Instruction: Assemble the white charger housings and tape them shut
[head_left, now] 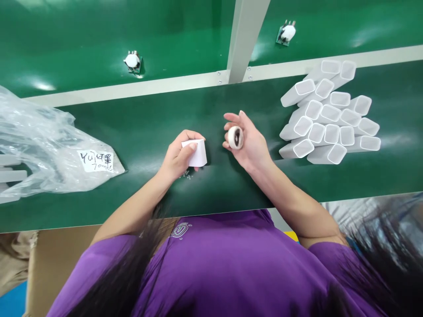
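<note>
My left hand [181,155] grips a small, smooth white piece [198,155] with straight edges, the thumb pressed on its face. I cannot tell whether it is a short tube or a folded sheet. A few tiny white crumbs [187,175] lie on the bench just below that hand. To the right, my right hand [247,138] is turned palm inward, fingers curled around a small round white object [235,138] with a dark centre facing up. Its lower part is hidden in the hand. The two hands are apart above the green bench.
Several translucent white rectangular tubes [330,113] lie stacked at right. A clear plastic bag [59,145] with a handwritten label [95,161] lies at left, more white pieces [12,176] beside it. Behind the rail [132,93] and post [246,39] are two small circuit boards [133,61] with white domes.
</note>
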Tool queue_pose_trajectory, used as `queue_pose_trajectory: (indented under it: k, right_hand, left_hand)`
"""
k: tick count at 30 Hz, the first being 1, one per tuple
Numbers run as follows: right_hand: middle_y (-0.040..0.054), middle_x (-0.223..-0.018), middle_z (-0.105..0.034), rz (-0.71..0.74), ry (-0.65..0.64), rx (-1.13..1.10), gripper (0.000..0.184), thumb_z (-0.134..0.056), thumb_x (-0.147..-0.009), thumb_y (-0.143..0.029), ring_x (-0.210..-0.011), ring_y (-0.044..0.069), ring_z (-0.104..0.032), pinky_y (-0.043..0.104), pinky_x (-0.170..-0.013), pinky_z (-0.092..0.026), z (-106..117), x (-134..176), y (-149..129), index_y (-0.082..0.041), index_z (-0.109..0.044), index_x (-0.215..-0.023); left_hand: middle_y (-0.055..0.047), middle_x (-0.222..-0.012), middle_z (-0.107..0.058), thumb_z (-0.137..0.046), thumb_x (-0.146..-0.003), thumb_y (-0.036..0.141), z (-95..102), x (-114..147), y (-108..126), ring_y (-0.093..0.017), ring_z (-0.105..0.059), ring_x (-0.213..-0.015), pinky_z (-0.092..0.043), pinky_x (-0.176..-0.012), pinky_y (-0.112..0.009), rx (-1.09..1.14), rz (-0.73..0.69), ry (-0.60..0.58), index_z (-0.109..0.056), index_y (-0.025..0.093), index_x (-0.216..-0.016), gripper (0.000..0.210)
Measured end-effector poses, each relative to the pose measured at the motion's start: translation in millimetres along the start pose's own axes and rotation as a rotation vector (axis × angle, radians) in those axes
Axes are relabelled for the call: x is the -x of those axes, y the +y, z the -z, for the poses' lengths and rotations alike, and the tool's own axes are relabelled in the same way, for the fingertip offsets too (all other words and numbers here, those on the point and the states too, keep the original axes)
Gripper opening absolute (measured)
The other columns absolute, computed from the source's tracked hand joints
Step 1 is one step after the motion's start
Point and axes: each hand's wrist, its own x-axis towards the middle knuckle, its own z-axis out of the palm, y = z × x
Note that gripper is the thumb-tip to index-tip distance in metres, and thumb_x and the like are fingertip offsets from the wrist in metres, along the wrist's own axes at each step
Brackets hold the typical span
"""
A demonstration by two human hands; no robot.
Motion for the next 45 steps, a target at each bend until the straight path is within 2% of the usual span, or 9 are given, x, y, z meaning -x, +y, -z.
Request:
queue_pose_trajectory:
  k: [4, 9, 13, 18, 21, 27, 36, 40, 45]
  right_hand:
    - [-0.0046, -0.072, -0.058, -0.138, -0.18, 0.022, 0.031, -0.062, -0.092, -0.049, -0.054, 0.008, -0.058, 0.018, -0.042, -0.046, -5, 7, 6, -0.02, -0.053, -0.095]
    - [-0.0037, -0.083, -0.062, 0.359, -0.148, 0.416, 0.027, -0.051, -0.1, -0.049, -0.048, 0.005, -0.054, 0.018, -0.044, -0.047, -12, 29, 20, -0.024, -0.051, -0.113]
    - [0.0025, -0.104, -0.066, 0.734, -0.099, 0.694, 0.019, -0.042, -0.105, -0.035, -0.08, 0.011, -0.068, 0.025, -0.074, -0.059, -13, 31, 27, -0.023, -0.055, -0.113]
    - [0.0038, -0.101, -0.066, 0.939, -0.07, 0.835, 0.021, -0.038, -0.106, -0.025, -0.102, 0.014, -0.067, 0.026, -0.085, -0.058, -13, 28, 29, -0.022, -0.057, -0.112]
    - [0.0047, -0.098, -0.065, 0.95, -0.029, 0.887, 0.024, -0.036, -0.106, -0.028, -0.096, 0.016, -0.067, 0.028, -0.08, -0.058, -12, 28, 31, -0.025, -0.059, -0.111]
    - [0.0075, -0.102, -0.06, 0.761, -0.043, 0.849, 0.027, -0.037, -0.105, -0.033, -0.087, 0.018, -0.064, 0.03, -0.073, -0.056, -10, 33, 36, -0.028, -0.062, -0.114]
    - [0.0037, -0.095, -0.057, 1.145, 0.095, 0.943, 0.024, -0.042, -0.102, -0.02, -0.079, 0.012, -0.059, 0.023, -0.062, -0.05, -12, 35, 42, -0.028, -0.064, -0.109]
    - [0.0061, -0.097, -0.057, 0.98, 0.039, 0.96, 0.027, -0.039, -0.102, -0.027, -0.082, 0.015, -0.059, 0.026, -0.063, -0.051, -12, 34, 41, -0.026, -0.065, -0.106]
    - [0.0037, -0.095, -0.061, 0.797, -0.004, 0.726, 0.024, -0.037, -0.105, -0.034, -0.083, 0.015, -0.063, 0.031, -0.077, -0.056, -15, 32, 33, -0.026, -0.06, -0.11]
  left_hand:
    - [0.001, -0.066, -0.061, -0.062, -0.082, 0.07, 3.2, 2, -1, -0.013, -0.056, -0.041, -0.039, -0.03, -0.022, -0.126, -0.035, 0.057, -0.057, 0.021, -0.096, 0.051]
    - [0.0, -0.075, -0.067, -0.057, -0.092, 0.059, 3.6, 7, -1, -0.01, -0.057, -0.046, -0.043, -0.04, -0.021, -0.43, -0.216, 0.138, -0.06, 0.02, -0.1, 0.04]
    - [-0.002, -0.082, -0.07, -0.054, -0.094, 0.056, -1.4, 11, 1, -0.012, -0.06, -0.058, -0.048, -0.052, -0.023, -0.625, -0.335, 0.183, -0.061, 0.02, -0.099, 0.037]
    - [-0.004, -0.086, -0.069, -0.05, -0.096, 0.054, -5.0, 16, 1, -0.014, -0.062, -0.065, -0.051, -0.059, -0.027, -0.685, -0.37, 0.177, -0.056, 0.02, -0.107, 0.036]
    - [-0.005, -0.091, -0.066, -0.048, -0.098, 0.049, -6.4, 18, -3, -0.016, -0.064, -0.072, -0.052, -0.064, -0.029, -0.688, -0.481, 0.158, -0.052, 0.021, -0.111, 0.031]
    - [-0.001, -0.093, -0.056, -0.046, -0.1, 0.04, -13.7, 20, -10, -0.012, -0.056, -0.067, -0.047, -0.058, -0.027, -0.718, -0.643, 0.213, -0.042, 0.028, -0.112, 0.018]
    - [-0.002, -0.094, -0.054, -0.049, -0.098, 0.03, -27.2, 30, -8, -0.012, -0.051, -0.064, -0.041, -0.053, -0.027, -0.8, -0.709, 0.311, -0.041, 0.031, -0.117, 0.021]
    - [-0.002, -0.096, -0.052, -0.048, -0.099, 0.029, -26.3, 30, -6, -0.012, -0.051, -0.064, -0.04, -0.05, -0.027, -0.837, -0.695, 0.311, -0.039, 0.03, -0.117, 0.02]
    - [-0.003, -0.099, -0.053, -0.044, -0.101, 0.034, -22.0, 27, -4, -0.015, -0.061, -0.076, -0.052, -0.063, -0.032, -0.714, -0.606, 0.237, -0.037, 0.03, -0.114, 0.015]
